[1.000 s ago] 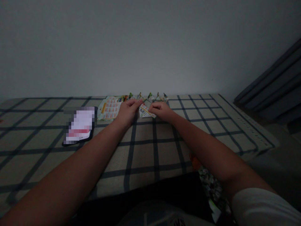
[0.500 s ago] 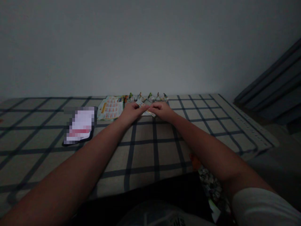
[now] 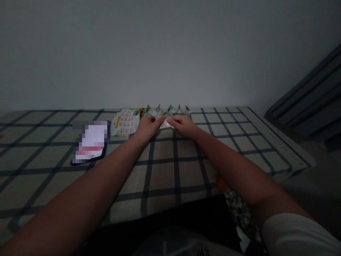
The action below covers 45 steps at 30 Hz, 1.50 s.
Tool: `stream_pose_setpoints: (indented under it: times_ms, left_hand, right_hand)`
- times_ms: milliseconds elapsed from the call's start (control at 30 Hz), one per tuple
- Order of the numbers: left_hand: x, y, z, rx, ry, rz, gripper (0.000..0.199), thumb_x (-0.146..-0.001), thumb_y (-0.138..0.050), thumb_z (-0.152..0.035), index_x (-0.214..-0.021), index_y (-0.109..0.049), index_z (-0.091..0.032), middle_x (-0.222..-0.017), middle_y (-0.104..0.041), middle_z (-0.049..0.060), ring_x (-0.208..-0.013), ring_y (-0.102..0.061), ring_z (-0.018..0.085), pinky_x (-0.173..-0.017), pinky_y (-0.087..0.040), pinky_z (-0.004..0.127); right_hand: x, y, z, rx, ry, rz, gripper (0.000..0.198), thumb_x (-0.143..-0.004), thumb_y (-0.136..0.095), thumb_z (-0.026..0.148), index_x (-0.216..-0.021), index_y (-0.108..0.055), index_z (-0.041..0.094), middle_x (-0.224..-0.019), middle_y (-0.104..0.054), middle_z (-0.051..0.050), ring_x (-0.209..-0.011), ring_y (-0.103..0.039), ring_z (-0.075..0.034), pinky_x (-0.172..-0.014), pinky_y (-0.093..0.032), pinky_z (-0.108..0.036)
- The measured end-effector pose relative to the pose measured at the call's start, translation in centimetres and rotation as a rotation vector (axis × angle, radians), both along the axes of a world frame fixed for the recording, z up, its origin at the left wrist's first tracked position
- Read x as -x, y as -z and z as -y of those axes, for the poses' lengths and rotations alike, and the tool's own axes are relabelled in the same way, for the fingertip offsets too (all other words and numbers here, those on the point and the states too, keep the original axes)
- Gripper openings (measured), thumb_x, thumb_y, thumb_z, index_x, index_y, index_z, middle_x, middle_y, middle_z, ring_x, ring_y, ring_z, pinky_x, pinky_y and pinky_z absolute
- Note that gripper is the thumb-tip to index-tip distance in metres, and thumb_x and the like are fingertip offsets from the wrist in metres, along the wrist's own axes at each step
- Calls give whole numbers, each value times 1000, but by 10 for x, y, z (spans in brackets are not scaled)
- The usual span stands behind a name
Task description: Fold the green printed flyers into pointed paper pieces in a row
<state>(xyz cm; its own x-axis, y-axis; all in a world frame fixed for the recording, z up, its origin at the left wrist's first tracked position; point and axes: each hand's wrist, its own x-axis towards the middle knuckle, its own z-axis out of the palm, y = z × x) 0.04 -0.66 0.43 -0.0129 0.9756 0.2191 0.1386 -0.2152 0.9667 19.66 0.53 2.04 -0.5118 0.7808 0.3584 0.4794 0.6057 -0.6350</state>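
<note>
Between my hands is a small piece of folded printed paper (image 3: 165,124), pale with some print on it. My left hand (image 3: 149,127) pinches its left side between thumb and fingers. On the other side my right hand (image 3: 183,125) is closed on the paper's right edge, thumb against forefinger. Just behind the hands several folded paper shapes (image 3: 172,108) with pointed tips stand in a row, partly hidden by the fingers. To the left of my left hand lies a stack of printed paper sheets (image 3: 126,122).
A phone (image 3: 92,142) with a lit, blurred screen lies at the left on the checked tablecloth (image 3: 162,174). A pale wall (image 3: 170,53) rises behind the table. Crumpled printed paper (image 3: 239,209) sits low by my right arm. Dark folded curtain cloth (image 3: 311,96) hangs at right.
The paper between my hands has shifted and shows a paler face. My left thumb has moved slightly up and left; the phone and sheets stay put.
</note>
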Motion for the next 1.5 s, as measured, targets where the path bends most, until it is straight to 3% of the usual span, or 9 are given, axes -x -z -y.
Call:
stream_pose_setpoints:
  times_ms: [100,233,433,733,1233,1500]
  left_hand:
    - [-2,-1,3,31,-31,-39,42,-73,-81,-56,-63,-63,-19,-54,-54,0,-49,-43,13,-46,-25,26]
    - [-4,-3,7,36,46,-43,46,-72,-80,-58,-60,-59,-19,-52,-49,-2,-48,-37,10,-47,-24,26]
    - [-2,2,3,-16,55,-1,45,-69,-80,-60,-69,-67,-17,-62,-57,0,-57,-46,13,-52,-31,25]
    - [-3,0,5,4,61,67,41,-69,-81,-56,-70,-67,-17,-60,-57,-1,-54,-46,13,-51,-32,26]
    - [-5,-4,7,49,56,175,41,-67,-85,-53,-66,-63,-18,-53,-53,-2,-48,-43,11,-48,-31,25]
    - [-5,-3,3,99,20,190,46,-72,-83,-60,-67,-63,-18,-52,-50,-3,-46,-40,9,-44,-26,23]
  right_hand:
    - [0,-1,0,-8,9,7,42,-98,-51,45,-64,-45,21,-61,-46,2,-65,-43,-13,-63,-30,-27]
    - [-1,3,0,18,13,-27,40,-97,-50,44,-65,-47,20,-63,-46,2,-64,-42,-13,-63,-30,-28]
    - [0,7,-5,4,6,2,50,-98,-48,53,-61,-43,21,-59,-40,4,-62,-38,-12,-60,-26,-28]
    - [1,7,-4,3,-29,34,51,-101,-43,53,-61,-45,21,-58,-42,2,-62,-39,-13,-60,-26,-29]
    - [2,8,-4,-27,6,22,58,-101,-38,63,-59,-33,23,-58,-30,3,-59,-32,-11,-59,-23,-30]
    - [0,5,-3,-34,40,20,61,-99,-38,64,-55,-37,22,-54,-38,2,-58,-38,-12,-59,-27,-28]
